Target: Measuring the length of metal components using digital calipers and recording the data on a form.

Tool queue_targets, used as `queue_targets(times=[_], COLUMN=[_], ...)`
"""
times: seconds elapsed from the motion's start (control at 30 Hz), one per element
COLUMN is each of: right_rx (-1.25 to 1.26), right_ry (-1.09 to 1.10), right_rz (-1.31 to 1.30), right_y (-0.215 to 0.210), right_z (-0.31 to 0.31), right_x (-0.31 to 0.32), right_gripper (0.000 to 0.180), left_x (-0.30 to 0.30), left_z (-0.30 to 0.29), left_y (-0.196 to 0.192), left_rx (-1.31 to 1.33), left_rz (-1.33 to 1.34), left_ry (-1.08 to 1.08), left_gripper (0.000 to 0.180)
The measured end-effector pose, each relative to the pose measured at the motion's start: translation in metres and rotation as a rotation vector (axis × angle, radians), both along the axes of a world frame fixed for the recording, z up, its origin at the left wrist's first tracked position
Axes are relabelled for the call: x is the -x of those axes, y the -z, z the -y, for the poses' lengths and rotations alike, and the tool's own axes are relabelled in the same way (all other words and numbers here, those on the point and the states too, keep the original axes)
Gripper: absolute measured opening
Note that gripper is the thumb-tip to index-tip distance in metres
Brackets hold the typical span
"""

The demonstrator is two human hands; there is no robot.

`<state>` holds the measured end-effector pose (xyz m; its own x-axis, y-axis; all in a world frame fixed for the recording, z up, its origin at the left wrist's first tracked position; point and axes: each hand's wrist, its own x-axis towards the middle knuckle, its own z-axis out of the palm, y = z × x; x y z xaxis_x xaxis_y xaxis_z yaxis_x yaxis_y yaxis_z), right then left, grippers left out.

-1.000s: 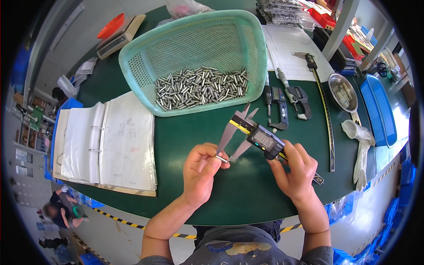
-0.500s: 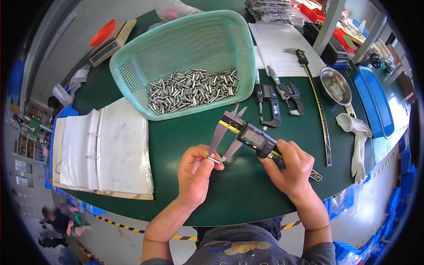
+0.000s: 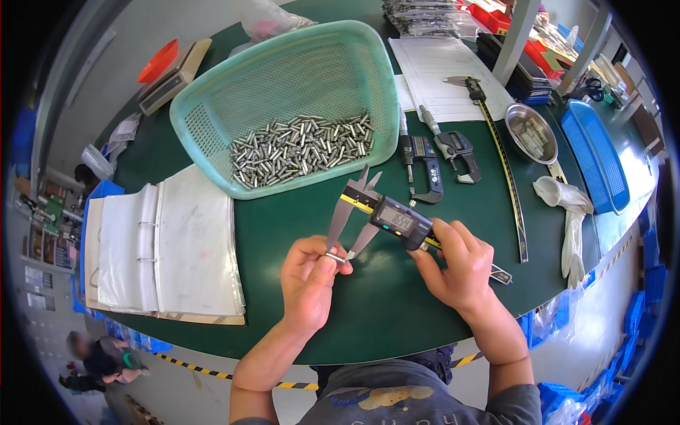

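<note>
Between the thumb and fingers of my left hand point(image 3: 309, 282) is a small shiny metal pin point(image 3: 336, 258). My right hand point(image 3: 457, 265) is closed around the body of a digital caliper point(image 3: 402, 220), with the thumb near its slide. The caliper's jaws point down toward me and stand at the two ends of the pin; whether both touch it is hard to see. Beyond my hands a green plastic basket point(image 3: 185, 122) holds a heap of similar metal pins point(image 3: 301, 150).
Right of the basket lie two digital micrometers point(image 3: 425, 168) point(image 3: 453, 145), a second caliper point(image 3: 499, 156) and paper sheets point(image 3: 453, 74). Farther right are a metal bowl point(image 3: 511, 134), a white glove point(image 3: 572, 234) and a blue basket point(image 3: 595, 159). An open binder point(image 3: 195, 248) lies left; a scale point(image 3: 170, 78) stands behind.
The caliper's jaws have come slightly closer together around the pin, and its display has changed. Both hands keep their grip; the whole view has shifted slightly.
</note>
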<state>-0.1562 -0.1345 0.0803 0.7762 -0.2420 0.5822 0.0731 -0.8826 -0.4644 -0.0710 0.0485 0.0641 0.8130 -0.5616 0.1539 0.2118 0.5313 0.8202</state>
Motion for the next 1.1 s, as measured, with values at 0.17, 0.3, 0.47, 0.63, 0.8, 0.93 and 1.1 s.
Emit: queue_targets(times=[0.17, 0.3, 0.47, 0.63, 0.8, 0.93, 1.1], right_rx=[0.015, -0.014, -0.049, -0.066, -0.092, -0.116, -0.112], right_ry=[-0.027, -0.003, 0.077, 0.110, 0.187, 0.183, 0.188], right_rz=[-0.006, 0.001, 0.078, 0.108, 0.182, 0.195, 0.183], right_y=[-0.002, -0.005, -0.008, -0.010, -0.007, -0.006, -0.007], right_z=[0.001, 0.005, 0.011, 0.012, 0.020, 0.022, 0.023], right_x=[-0.002, -0.003, -0.001, 0.001, 0.000, -0.001, -0.001], right_gripper=[0.037, 0.037, 0.038, 0.036, 0.034, 0.035, 0.035], left_x=[-0.001, -0.010, -0.100, -0.159, -0.157, -0.161, -0.162], left_z=[0.000, 0.002, 0.013, 0.043, 0.077, 0.081, 0.085], left_y=[0.000, -0.003, -0.009, -0.020, -0.006, -0.002, -0.002], left_rx=[-0.002, -0.188, -0.599, -0.900, -0.978, -1.056, -1.046], left_rz=[-0.005, 0.084, 0.636, 1.339, 1.481, 1.557, 1.613], left_ry=[-0.011, -0.119, -0.569, -0.832, -0.573, -0.526, -0.557], left_gripper=[0.011, 0.009, 0.009, 0.016, 0.012, 0.017, 0.014])
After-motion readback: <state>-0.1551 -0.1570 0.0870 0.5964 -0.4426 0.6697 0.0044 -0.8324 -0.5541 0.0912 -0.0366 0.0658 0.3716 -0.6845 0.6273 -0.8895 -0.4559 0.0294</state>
